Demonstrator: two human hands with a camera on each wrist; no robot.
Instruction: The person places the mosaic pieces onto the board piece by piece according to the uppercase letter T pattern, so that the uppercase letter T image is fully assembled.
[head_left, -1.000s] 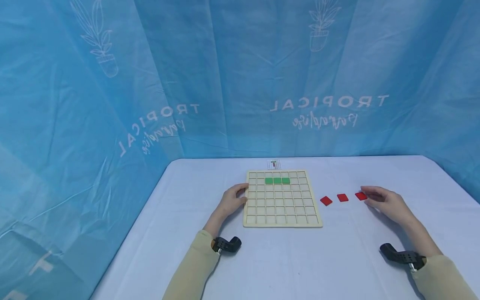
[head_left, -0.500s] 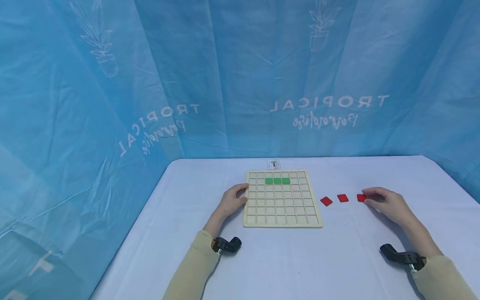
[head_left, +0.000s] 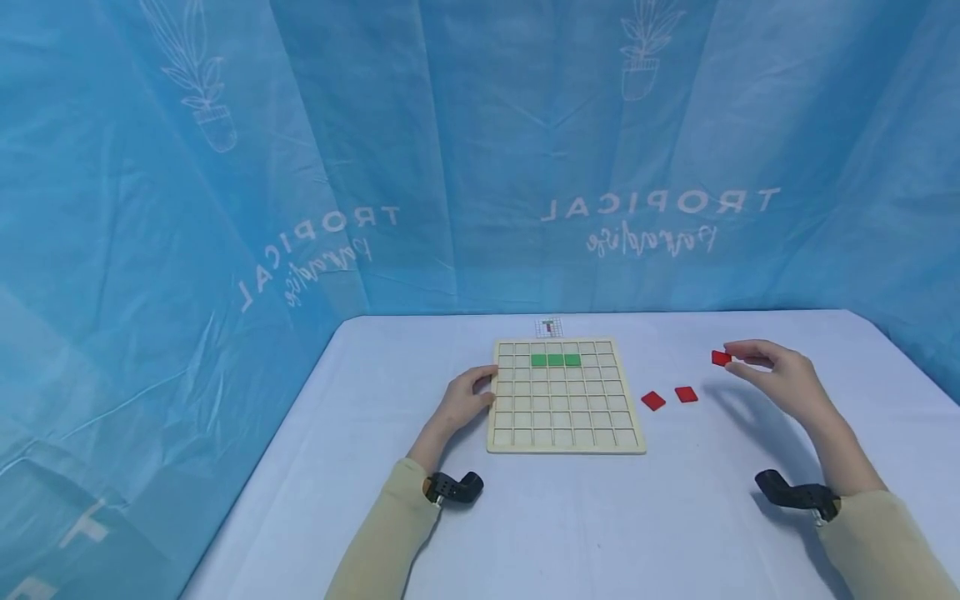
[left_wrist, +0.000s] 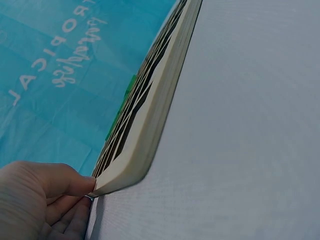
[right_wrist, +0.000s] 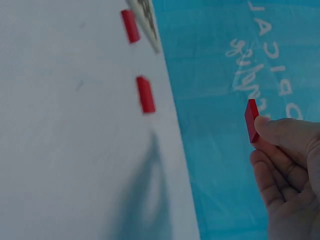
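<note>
A pale grid board [head_left: 566,446] lies flat on the white table, with several green square tiles [head_left: 556,360] side by side in one row near its far edge. My left hand [head_left: 459,403] rests against the board's left side, thumb and fingertips spread along the edge; the left wrist view shows the thumb [left_wrist: 70,181] touching the board's rim [left_wrist: 145,160]. Off to the right, my right hand [head_left: 780,379] pinches a red square tile [head_left: 721,358] between thumb and fingers, raised above the table. Two more red tiles, one nearer the board [head_left: 653,401] and one farther right [head_left: 686,394], lie flat.
A small printed card [head_left: 549,327] with a coloured grid pattern lies behind the board. Blue curtains [head_left: 495,167] with white lettering close off the back and left of the white table [head_left: 585,525]. Each wrist wears a black camera mount.
My right hand has lifted the rightmost red tile off the table and moved it up and toward the back. The left hand and the board stay in place.
</note>
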